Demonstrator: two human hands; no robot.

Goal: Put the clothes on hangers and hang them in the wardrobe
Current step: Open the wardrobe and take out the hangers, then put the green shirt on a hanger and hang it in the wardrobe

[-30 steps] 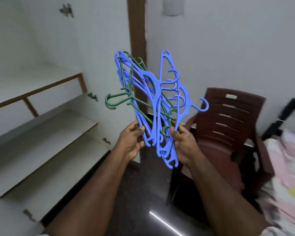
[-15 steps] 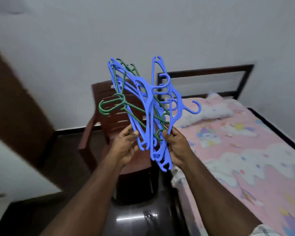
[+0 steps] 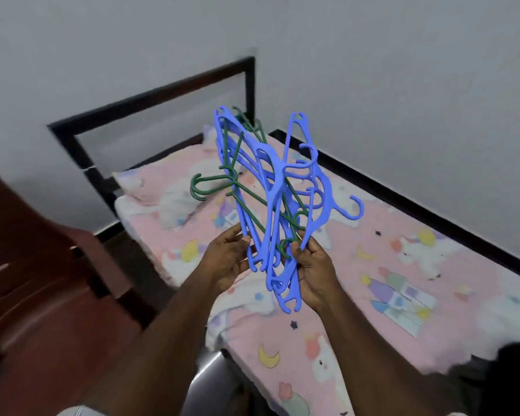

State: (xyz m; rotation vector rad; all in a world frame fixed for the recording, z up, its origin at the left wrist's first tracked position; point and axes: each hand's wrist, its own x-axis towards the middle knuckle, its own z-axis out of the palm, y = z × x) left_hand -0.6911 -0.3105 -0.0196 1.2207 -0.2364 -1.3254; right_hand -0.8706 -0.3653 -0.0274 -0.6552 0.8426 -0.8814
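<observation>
Two bare forearms, hands (image 3: 282,259) uncovered, pale sleeve edges at bottom

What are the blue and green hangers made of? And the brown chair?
The blue hangers look like smooth moulded plastic: flat, even colour, rounded hooks. The green hangers are thinner, probably plastic or coated wire; hard to tell. The brown chair looks like glossy moulded plastic, though blur leaves it uncertain.
</observation>
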